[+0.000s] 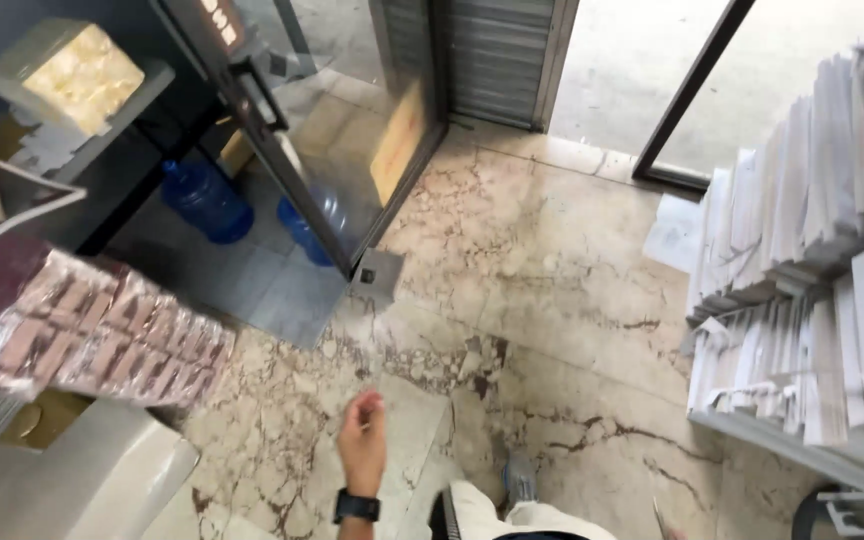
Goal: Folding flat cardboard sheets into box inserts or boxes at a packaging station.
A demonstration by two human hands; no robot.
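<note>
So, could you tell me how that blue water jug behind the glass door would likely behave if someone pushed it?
The blue water jug looks round-bodied and seems to stand upright on the floor, so it would probably slide rather than roll. If full, which cannot be told, it would likely feel heavy. Tipped over, its round shape would probably roll.

Bare forearm with no sleeve, ending in a bare hand (363, 442) with no glove or ring to be seen. Black watch (356, 506) with a dark face and a broad black strap around the wrist. Lower down, pale off-white trousers (512, 520) with a dark stripe along one edge, and a grey shoe (519, 478) with a lighter sole on the marble floor.
</note>
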